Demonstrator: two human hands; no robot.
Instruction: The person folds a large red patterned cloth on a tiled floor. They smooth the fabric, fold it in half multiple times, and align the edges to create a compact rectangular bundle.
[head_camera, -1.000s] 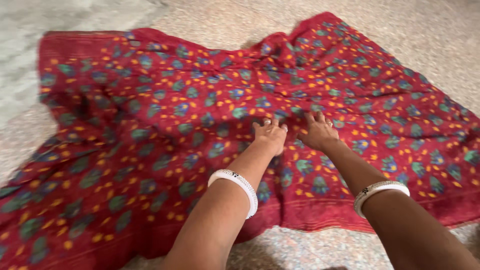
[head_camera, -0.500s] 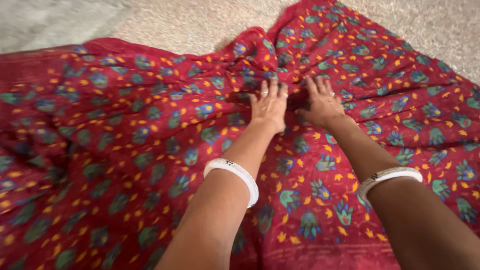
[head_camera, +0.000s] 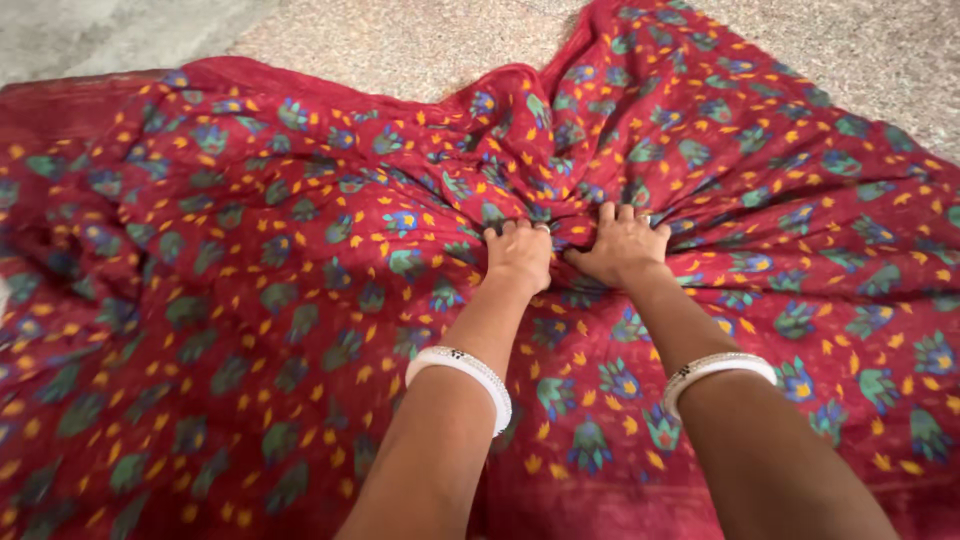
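Our fingers (head_camera: 520, 232) were curled down tight, both sets clenched into the cloth (head_camera: 300, 260), and we had a bunch of it gathered under each fist. The left hand (head_camera: 518, 258) gripped just left of the middle; the right hand (head_camera: 622, 248) sat beside it, knuckles nearly touching, a ring on one finger. Folds ran away from the two fists toward the far edge, where the fabric puckered into a ridge.

Out from the hands, a white bangle (head_camera: 462, 372) sat on the left forearm and another, paler one (head_camera: 715, 372) on the right.

The cloth lay spread across the floor (head_camera: 400, 40), red with blue-green flowers and small yellow marks, reaching past the left, right and near edges of our view. Its far edge showed against pale speckled floor, with a plain red border along the far left.

We judged it thin and light, very soft, with no stiffness at all: it creased wherever we pinched it and would slide easily on the floor. Not fragile, but a hard tug might strain a fine weave. Best hold, to our eye, was a gathered handful or the border hem.

We saw no packages, labels or signs anywhere.
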